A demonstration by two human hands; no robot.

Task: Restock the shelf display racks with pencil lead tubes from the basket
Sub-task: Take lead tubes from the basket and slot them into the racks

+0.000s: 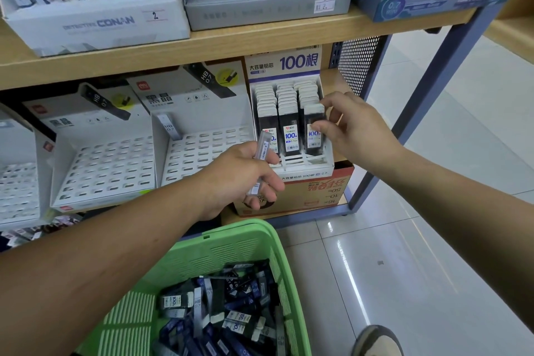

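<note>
— What can you read?
— "100根" on the rack (291, 66), "CONAN" on a box (115, 22) above, "HB 0.7" on the white trays (107, 170).
— The tubes (290, 113)?
— Black, white-capped, labelled "100", in three columns. More lie loose in the green basket (219, 246).
— Hands?
— The right hand (355, 127) pinches the right column's front tube (312, 141) between thumb and fingertips. The left hand (239, 179) curls round a slim clear tube (262, 150), just beside the rack.
</note>
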